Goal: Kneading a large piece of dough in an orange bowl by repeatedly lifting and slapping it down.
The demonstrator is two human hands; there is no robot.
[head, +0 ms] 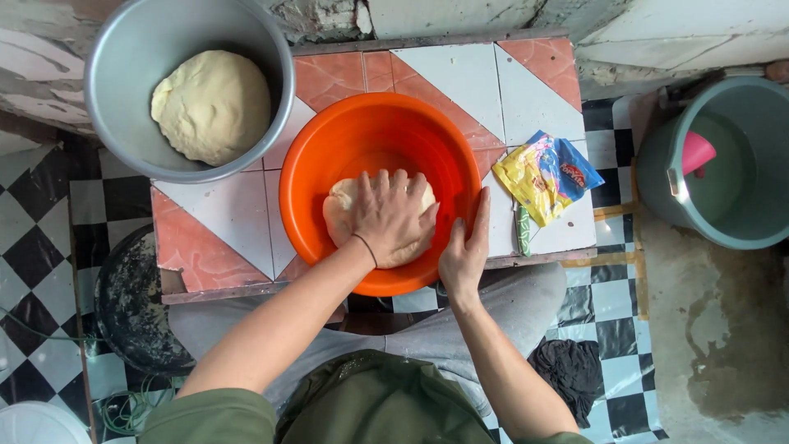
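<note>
The lump of dough [345,205] lies in the bottom of the orange basin [329,156], directly under the left hand [393,218], which presses down on it with fingers spread flat, not clenched. Only the dough's left edge shows past the hand. The right hand [467,251] is off the dough: it rests open against the basin's right rim, steadying it. So the left hand is the nearer one. A second lump [212,105] sits apart in the grey bowl [107,90].
</note>
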